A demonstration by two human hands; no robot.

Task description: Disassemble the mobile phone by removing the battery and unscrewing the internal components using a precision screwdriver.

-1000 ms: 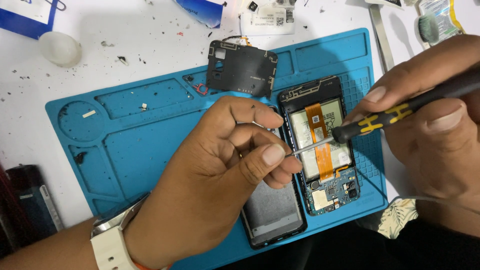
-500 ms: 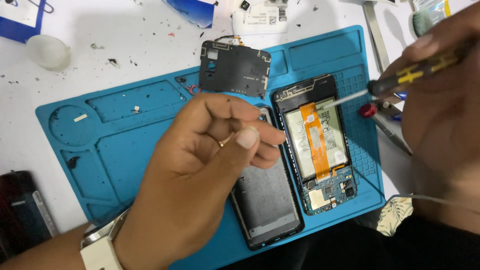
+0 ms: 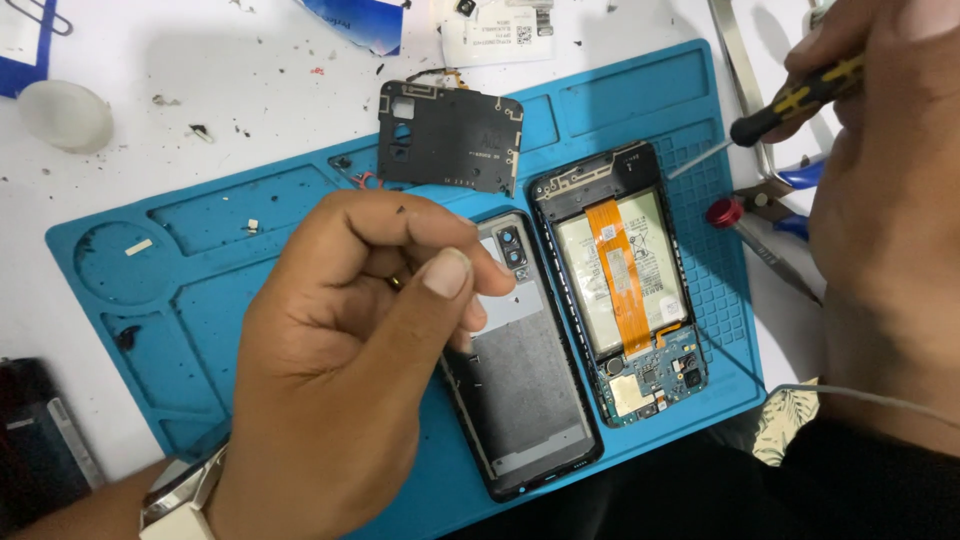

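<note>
Your left hand [image 3: 350, 350] hovers over the middle of the blue work mat [image 3: 220, 300], loosely curled, with the thumb pressed against the side of the forefinger as if pinching; whether anything small sits between them cannot be told. A pale watch [image 3: 180, 495] is on that wrist near the mat's near edge. Your right hand [image 3: 880, 200] is raised beyond the mat's right edge, clenched around a screwdriver [image 3: 790, 100] with a black and yellow handle, its thin shaft slanting down and left so the tip hangs above the mat's far right corner, just off the top right corner of the opened phone [image 3: 625, 285]. That phone lies lengthwise on the right part of the mat, its battery, an orange ribbon cable and the lower circuit board exposed. Just beside it on the left lies the phone's back cover [image 3: 525, 385], inner side up, partly hidden under your left fingers. A black inner plate [image 3: 450, 135] rests across the mat's far edge. On the white tabletop beyond the mat's far edge lies a white label [image 3: 495, 32] with small dark printing, next to a blue package [image 3: 365, 20]; a pale round dome [image 3: 65, 115] sits toward the tabletop's far left corner.
</note>
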